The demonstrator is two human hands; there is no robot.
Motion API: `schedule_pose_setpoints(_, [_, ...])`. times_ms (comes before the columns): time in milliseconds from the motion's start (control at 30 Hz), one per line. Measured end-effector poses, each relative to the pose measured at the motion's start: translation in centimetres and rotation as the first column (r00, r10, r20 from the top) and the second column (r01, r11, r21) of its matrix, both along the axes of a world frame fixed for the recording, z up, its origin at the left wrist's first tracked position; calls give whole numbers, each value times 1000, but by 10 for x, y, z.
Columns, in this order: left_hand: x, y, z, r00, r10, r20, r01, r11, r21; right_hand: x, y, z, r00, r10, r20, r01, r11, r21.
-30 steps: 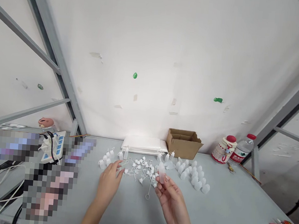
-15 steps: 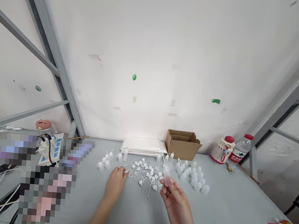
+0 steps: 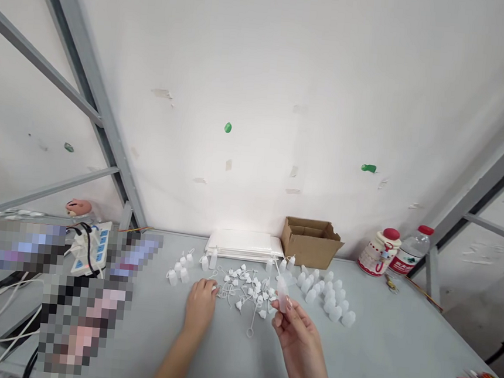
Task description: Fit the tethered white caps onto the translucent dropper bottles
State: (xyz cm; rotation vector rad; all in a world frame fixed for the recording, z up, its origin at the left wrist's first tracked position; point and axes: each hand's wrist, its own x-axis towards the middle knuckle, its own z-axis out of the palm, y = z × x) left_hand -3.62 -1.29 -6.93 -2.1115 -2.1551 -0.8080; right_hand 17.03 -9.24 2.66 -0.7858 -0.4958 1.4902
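Held a small bottle (image 3: 282, 294) pinched in the right hand (image 3: 299, 331), just right of the cap pile (image 3: 250, 291). Rested the left hand (image 3: 200, 305), curled, at the cap pile's left edge; could not tell whether gripping anything. Saw loop-capped bottles (image 3: 184, 275) left of the cap pile, apparently done; judged seemingly uncapped bottles (image 3: 329, 304) right of it as remaining.

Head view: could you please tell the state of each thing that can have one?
Cardboard box: open on top.
Power strip: plugs inserted.
Red-capped water bottle: closed, upright.
White caps: loose, scattered pile.
Small bottle: held in right hand.
Left hand: at the pile's edge, grip unclear.
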Motion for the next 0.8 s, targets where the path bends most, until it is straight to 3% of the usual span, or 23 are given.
schedule_pose_setpoints(133, [2, -4, 4, 998, -22, 50, 18, 997, 77, 0, 0, 1, 1000, -15, 10, 15, 1000, -3])
schedule_pose_setpoints(267, [5, -6, 15, 951, -39, 306, -28, 977, 213, 0, 1, 1, 999, -30, 35, 30, 1000, 5])
schedule_pose_setpoints(333, [8, -9, 27, 835, -44, 548, -53, 986, 160, 0, 1, 0, 998, -32, 53, 31, 999, 11])
schedule_pose_setpoints(400, [12, -14, 42, 600, -9, 800, -24, 999, 30, -1, 0, 0, 996, -15, 84, 13, 1000, 23])
schedule_pose_setpoints(467, [18, -22, 62, 359, -23, 933, 116, 993, -20, -3, 0, 1, 992, 26, 123, -31, 999, 34])
schedule_pose_setpoints(533, [26, -33, 81, 204, -32, 978, 251, 968, -21, -7, -1, 3, 987, 78, 144, -85, 996, 42])
schedule_pose_setpoints(600, [34, -43, 96, 139, -14, 990, 355, 934, -36, -12, -2, 5, 982, 126, 140, -134, 990, 50])
schedule_pose_setpoints(667, [42, -50, 105, 130, -4, 992, 403, 914, -49, -17, -3, 7, 979, 159, 130, -168, 984, 58])
schedule_pose_setpoints(800, [47, -55, 105, 64, -7, 998, 327, 945, -14, -22, -6, 6, 974, 179, 139, -188, 981, 54])
